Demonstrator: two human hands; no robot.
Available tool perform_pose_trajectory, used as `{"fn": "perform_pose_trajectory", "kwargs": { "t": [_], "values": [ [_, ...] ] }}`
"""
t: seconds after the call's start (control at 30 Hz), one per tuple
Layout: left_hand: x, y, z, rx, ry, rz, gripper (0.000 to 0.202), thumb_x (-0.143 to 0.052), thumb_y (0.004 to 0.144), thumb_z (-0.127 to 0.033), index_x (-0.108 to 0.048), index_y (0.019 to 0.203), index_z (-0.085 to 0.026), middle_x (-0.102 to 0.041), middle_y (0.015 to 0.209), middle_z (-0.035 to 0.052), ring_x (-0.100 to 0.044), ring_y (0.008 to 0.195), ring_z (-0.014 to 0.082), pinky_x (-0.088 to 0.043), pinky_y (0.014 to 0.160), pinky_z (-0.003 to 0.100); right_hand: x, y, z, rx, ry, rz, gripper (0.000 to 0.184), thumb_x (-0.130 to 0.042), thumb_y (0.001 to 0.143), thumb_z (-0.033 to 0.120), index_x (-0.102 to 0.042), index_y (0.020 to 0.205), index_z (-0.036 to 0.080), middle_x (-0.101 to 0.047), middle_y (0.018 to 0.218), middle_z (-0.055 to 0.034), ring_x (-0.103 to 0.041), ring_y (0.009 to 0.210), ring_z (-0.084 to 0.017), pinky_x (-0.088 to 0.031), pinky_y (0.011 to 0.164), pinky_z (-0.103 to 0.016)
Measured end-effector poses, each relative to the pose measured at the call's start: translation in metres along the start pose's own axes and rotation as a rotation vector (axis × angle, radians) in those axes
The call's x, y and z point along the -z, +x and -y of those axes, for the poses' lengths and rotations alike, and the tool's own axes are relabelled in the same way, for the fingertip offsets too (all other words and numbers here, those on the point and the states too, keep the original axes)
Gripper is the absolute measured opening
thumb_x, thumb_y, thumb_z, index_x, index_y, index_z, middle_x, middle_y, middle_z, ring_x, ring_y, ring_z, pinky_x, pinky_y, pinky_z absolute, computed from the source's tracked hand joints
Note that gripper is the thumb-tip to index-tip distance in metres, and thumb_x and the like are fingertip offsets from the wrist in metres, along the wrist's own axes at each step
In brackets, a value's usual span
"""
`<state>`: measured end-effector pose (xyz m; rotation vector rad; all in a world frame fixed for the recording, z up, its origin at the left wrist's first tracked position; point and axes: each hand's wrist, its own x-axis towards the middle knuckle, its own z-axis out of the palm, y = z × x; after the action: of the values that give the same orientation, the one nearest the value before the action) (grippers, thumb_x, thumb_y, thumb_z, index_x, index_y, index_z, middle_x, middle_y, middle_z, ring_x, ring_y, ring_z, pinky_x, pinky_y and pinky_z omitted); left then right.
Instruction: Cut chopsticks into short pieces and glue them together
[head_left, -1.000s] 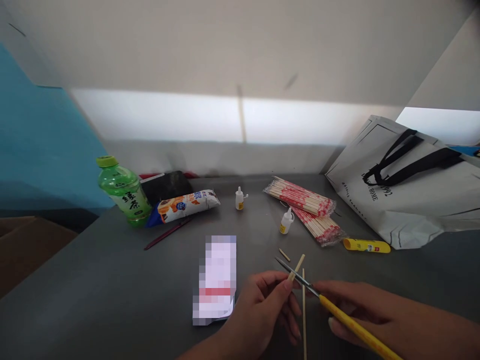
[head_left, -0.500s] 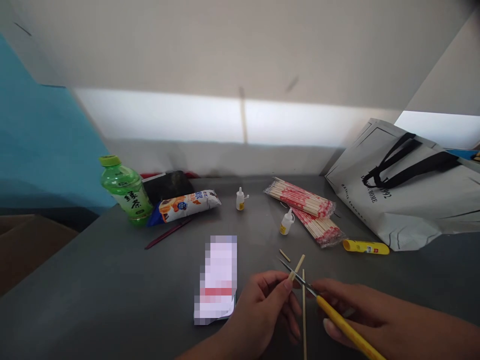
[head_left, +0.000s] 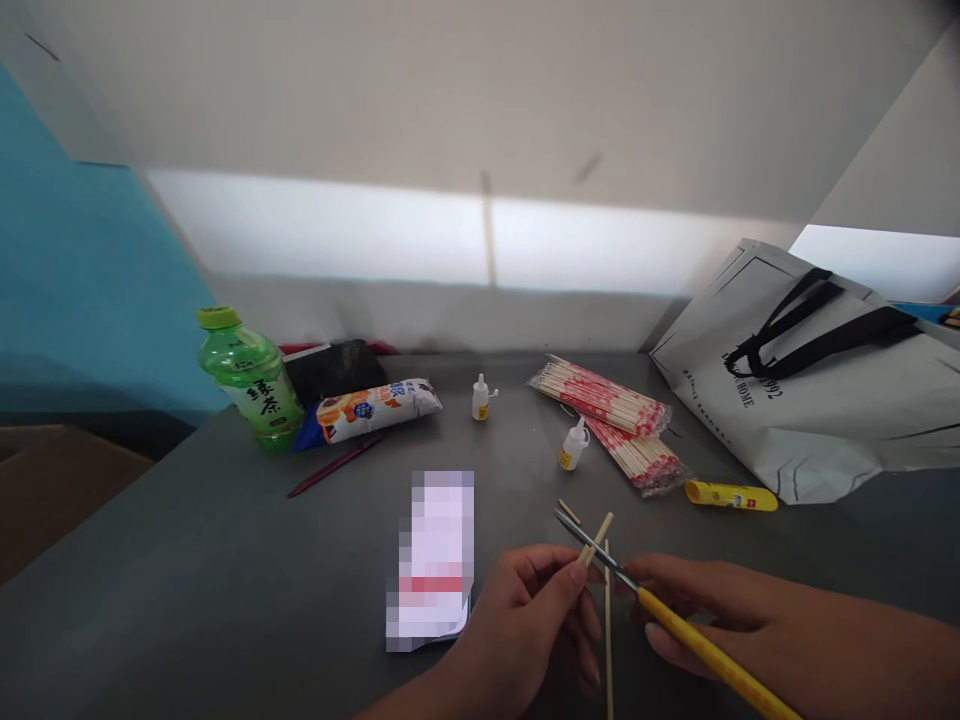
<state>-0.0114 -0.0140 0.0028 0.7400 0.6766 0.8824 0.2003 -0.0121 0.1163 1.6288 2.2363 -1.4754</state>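
Note:
My left hand (head_left: 536, 610) is closed, pinching short pale wooden sticks (head_left: 602, 528) between thumb and fingers. The end of one stick juts out past the fingertips. My right hand (head_left: 712, 610) is closed around the yellow handle of a slim metal needle file (head_left: 619, 572). Its grey shaft lies across the sticks, touching them close to my left thumb. Below both hands, a long thin wooden stick (head_left: 609, 640) rests on the table. A short cut piece of stick (head_left: 569, 511) lies just beyond the file's tip.
Two small white glue bottles (head_left: 573, 446) stand ahead, near packs of wooden sticks (head_left: 604, 398). A yellow tube (head_left: 731, 496) and a white bag (head_left: 810, 380) are at right. Leftward are a blurred-out phone (head_left: 435, 560), a snack packet (head_left: 375, 410) and a green bottle (head_left: 251, 380).
The needle file has slid slightly across the sticks, its handle shifting right and toward me. My left hand stays almost still, with the sticks tilted a little differently.

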Motion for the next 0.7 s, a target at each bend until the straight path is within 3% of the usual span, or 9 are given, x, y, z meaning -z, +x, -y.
{"fn": "perform_pose_trajectory", "kwargs": {
  "t": [0.1, 0.23, 0.43, 0.57, 0.7],
  "values": [
    [0.0002, -0.0003, 0.0003, 0.007, 0.013, 0.004, 0.035, -0.074, 0.086, -0.048, -0.071, 0.085, -0.013, -0.065, 0.059, -0.0014, -0.058, 0.04, 0.0083, -0.052, 0.042, 0.019, 0.0036, -0.0011, 0.004, -0.051, 0.085, 0.065, 0.049, -0.063, 0.095, 0.058, -0.06, 0.143, 0.047, -0.067, 0.146, 0.0032, -0.061, 0.133, -0.033, -0.05, 0.11, -0.044],
    [0.0022, 0.0013, 0.0015, -0.014, 0.024, 0.009, 0.034, -0.073, 0.087, -0.048, -0.07, 0.083, -0.014, -0.064, 0.059, -0.0018, -0.059, 0.039, 0.0087, -0.051, 0.04, 0.018, 0.0035, -0.0004, 0.0086, -0.062, 0.117, 0.082, 0.053, -0.061, 0.097, 0.056, -0.056, 0.148, 0.043, -0.067, 0.145, 0.0011, -0.062, 0.131, -0.034, -0.051, 0.107, -0.045],
    [0.005, 0.0028, 0.002, -0.014, 0.001, 0.018, 0.034, -0.074, 0.085, -0.048, -0.069, 0.086, -0.014, -0.065, 0.059, -0.0022, -0.058, 0.038, 0.0086, -0.05, 0.037, 0.018, 0.0046, 0.0017, 0.0097, -0.107, 0.115, 0.107, 0.051, -0.059, 0.096, 0.061, -0.059, 0.144, 0.044, -0.072, 0.134, 0.0026, -0.045, 0.146, -0.033, -0.047, 0.11, -0.041],
    [0.0039, 0.0019, 0.0004, -0.016, -0.013, 0.008, 0.035, -0.075, 0.085, -0.048, -0.07, 0.086, -0.014, -0.065, 0.059, -0.0022, -0.059, 0.039, 0.0088, -0.051, 0.038, 0.018, 0.006, 0.0022, 0.0081, -0.114, 0.117, 0.119, 0.056, -0.06, 0.095, 0.063, -0.053, 0.148, 0.047, -0.072, 0.13, 0.0022, -0.044, 0.145, -0.032, -0.042, 0.115, -0.044],
    [0.003, 0.0016, 0.0008, -0.009, -0.003, -0.001, 0.035, -0.075, 0.084, -0.049, -0.07, 0.087, -0.014, -0.065, 0.058, -0.0023, -0.059, 0.038, 0.009, -0.051, 0.038, 0.018, 0.0061, 0.0031, 0.0071, -0.127, 0.103, 0.109, 0.055, -0.06, 0.095, 0.063, -0.056, 0.147, 0.046, -0.072, 0.129, 0.0008, -0.045, 0.144, -0.034, -0.045, 0.112, -0.043]
  ]
}}
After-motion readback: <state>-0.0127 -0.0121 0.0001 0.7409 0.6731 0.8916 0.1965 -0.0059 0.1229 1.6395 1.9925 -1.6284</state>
